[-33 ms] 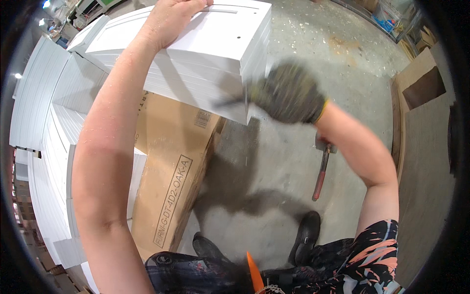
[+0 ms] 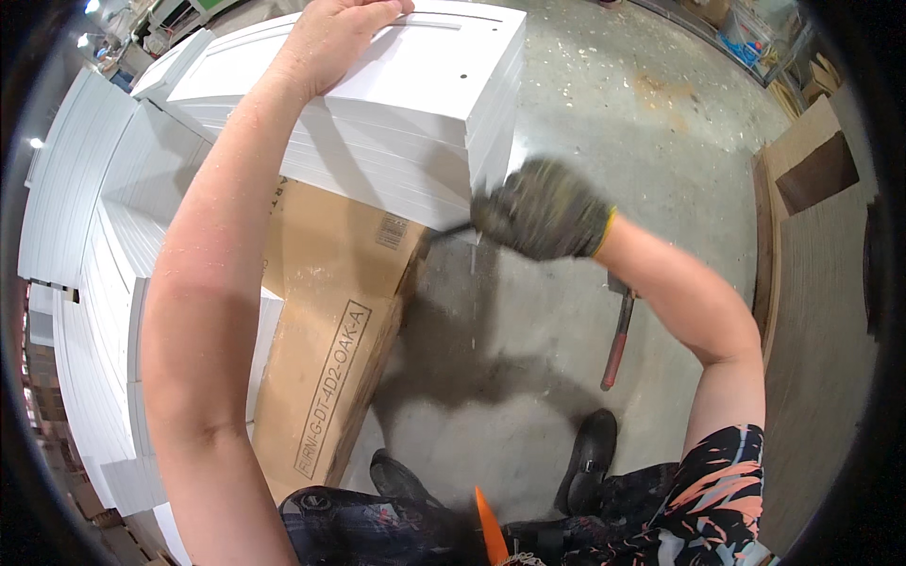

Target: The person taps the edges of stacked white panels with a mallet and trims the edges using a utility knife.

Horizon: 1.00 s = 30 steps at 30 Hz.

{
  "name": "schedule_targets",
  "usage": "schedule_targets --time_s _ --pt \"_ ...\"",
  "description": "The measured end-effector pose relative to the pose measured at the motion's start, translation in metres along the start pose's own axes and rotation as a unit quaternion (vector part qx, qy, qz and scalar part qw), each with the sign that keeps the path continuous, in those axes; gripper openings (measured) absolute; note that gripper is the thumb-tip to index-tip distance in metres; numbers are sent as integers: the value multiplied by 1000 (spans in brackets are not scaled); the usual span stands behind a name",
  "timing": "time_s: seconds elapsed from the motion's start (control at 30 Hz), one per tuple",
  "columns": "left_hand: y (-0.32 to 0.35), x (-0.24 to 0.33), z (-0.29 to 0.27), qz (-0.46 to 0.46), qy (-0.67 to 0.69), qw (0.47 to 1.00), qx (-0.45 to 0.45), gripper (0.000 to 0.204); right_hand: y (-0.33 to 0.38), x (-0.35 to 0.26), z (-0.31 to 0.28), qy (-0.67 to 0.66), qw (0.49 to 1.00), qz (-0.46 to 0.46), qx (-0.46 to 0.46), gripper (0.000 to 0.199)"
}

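Observation:
My bare left hand (image 2: pixel 342 42) lies on the top of a stack of white panels (image 2: pixel 401 151), its thumb stretched out near the far edge. Some of its fingers are cut off by the frame's top. My right hand (image 2: pixel 545 209), in a dark patterned work glove, is closed on a thin dark tool (image 2: pixel 451 232) beside the stack's right near corner. Motion blurs the glove, and the tool's exact kind cannot be made out. Under the stack is a brown cardboard box (image 2: pixel 363 269).
A hammer with a red grip (image 2: pixel 617 351) lies on the concrete floor (image 2: pixel 661 141) right of my feet. More white panels (image 2: pixel 80 179) are stacked at the left. Wooden boards (image 2: pixel 821 255) stand along the right side.
My right hand has dropped lower along the stack's corner, and the dark tool has come down with it. My left hand stays on the panels.

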<state>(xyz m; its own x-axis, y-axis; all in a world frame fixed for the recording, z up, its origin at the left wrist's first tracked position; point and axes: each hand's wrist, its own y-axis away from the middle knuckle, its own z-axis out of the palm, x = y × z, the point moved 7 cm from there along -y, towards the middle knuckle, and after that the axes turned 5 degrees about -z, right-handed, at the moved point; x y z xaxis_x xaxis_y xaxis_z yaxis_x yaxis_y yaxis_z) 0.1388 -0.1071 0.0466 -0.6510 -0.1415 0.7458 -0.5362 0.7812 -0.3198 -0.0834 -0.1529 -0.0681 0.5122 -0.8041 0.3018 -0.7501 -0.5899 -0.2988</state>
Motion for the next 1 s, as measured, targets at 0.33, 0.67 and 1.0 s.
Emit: schedule_targets --time_s 0.33,0.67,1.0 --pt "23 17 2 -116 -94 989 5 28 -20 55 -124 139 950 85 265 36" --pt "21 24 -3 -1 -190 979 74 30 58 -187 136 -440 889 82 -95 27" --pt "108 41 -7 71 -75 960 261 49 23 14 -7 -238 902 359 29 21"
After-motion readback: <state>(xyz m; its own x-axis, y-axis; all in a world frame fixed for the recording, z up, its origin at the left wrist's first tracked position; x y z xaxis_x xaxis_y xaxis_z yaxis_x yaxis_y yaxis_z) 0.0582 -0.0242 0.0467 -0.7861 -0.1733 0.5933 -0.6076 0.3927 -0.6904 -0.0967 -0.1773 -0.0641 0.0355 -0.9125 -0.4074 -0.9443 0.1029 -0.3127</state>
